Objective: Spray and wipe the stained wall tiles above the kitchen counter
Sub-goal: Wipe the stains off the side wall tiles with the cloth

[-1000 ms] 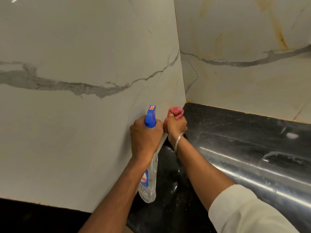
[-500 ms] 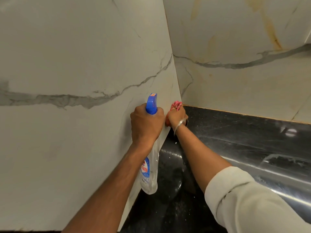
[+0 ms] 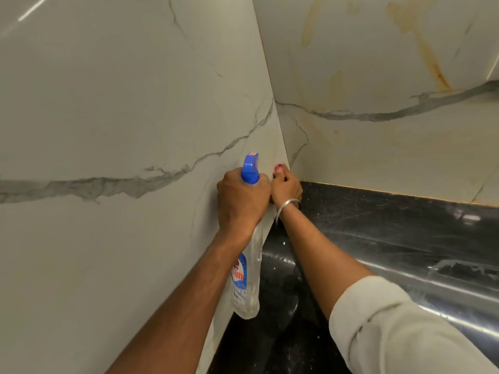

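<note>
— Wall tiles (image 3: 113,109) first: where do their edges run?

— Two faces meet at one upright corner seam (image 3: 274,103). The left face spreads wide to the left and upward. The right face (image 3: 391,157) runs off to the right, and its lower edge meets the black counter (image 3: 391,238) along a thin golden line.

— And room to move?

— Both faces lie open above the hands, and the left one also lies open beside the left forearm. Low down it is tight, because the hands sit right in the corner, just above the counter.

— Count what is there.

— Two hands, one spray bottle, one cloth, one metal bangle (image 3: 286,205) on the right wrist and one rolled pale sleeve (image 3: 391,327). Yellow-brown stains (image 3: 432,63) streak the upper right face in several patches. Grey veins cross both faces.

— What are the hands doing?

— The left hand (image 3: 241,203) is wrapped round the neck of the spray bottle (image 3: 247,282). The blue head points up near the seam, and the clear body hangs down along the forearm. The right hand (image 3: 286,187) is clenched round a red cloth (image 3: 278,166) at the foot of the seam. Only a tip of the cloth shows above the fingers.

— Where are the tiles relative to the hands?

— Directly in front of both, with the left face just beside the left knuckles, though I cannot tell if they touch. The stains are well above and to the right of the right hand.
</note>
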